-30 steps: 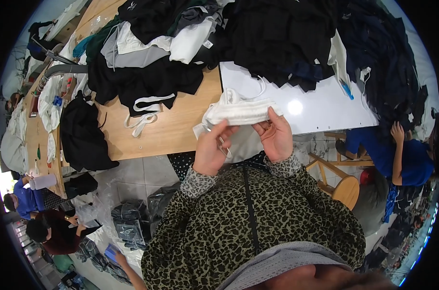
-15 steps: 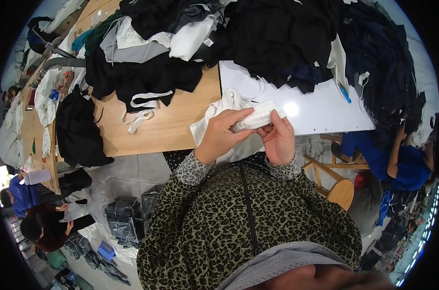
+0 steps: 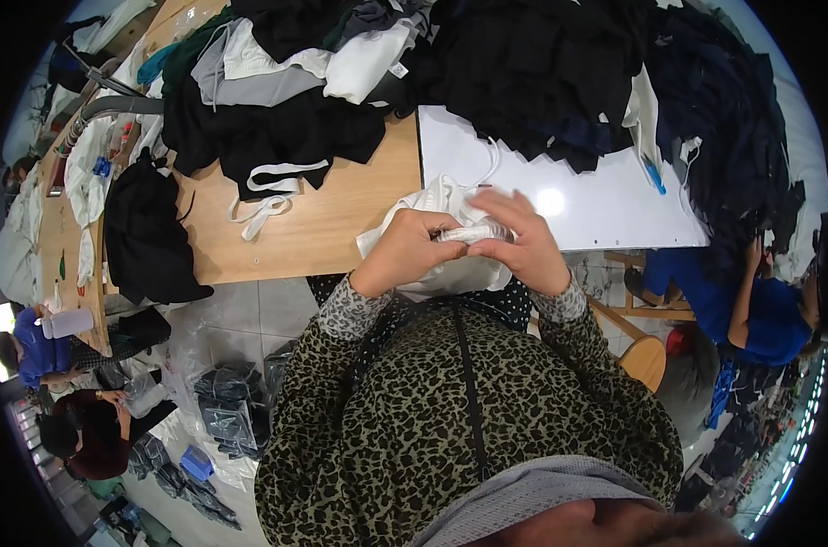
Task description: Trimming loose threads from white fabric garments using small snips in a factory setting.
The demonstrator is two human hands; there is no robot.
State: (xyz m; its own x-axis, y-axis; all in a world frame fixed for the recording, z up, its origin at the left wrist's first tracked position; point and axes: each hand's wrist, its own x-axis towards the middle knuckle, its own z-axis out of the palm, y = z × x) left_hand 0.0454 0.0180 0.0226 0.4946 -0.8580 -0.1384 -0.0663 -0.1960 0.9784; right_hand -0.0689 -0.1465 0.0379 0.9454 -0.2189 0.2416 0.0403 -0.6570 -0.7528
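Observation:
A white garment (image 3: 437, 196) with a gathered elastic waistband (image 3: 473, 234) lies partly on the table edge and hangs over it in front of me. My left hand (image 3: 397, 251) pinches the band's left end between thumb and fingers. At its right end, my right hand (image 3: 530, 248) grips the band with the thumb on the near side, its fingers bent over the far side and slightly blurred. The band is bunched up between both hands, and a white drawstring (image 3: 496, 164) trails beyond it on the white board.
A white board (image 3: 587, 214) covers the right of the wooden table (image 3: 218, 237). Heaps of black clothes (image 3: 532, 73) and grey and white ones lie behind. A blue-handled tool (image 3: 655, 176) rests at right. A wooden stool (image 3: 644, 360) and a person in blue (image 3: 765, 314) are at right.
My right hand has turned over, from palm up beside the band to fingers bent over it. The band has been tilted and lowered a little toward me.

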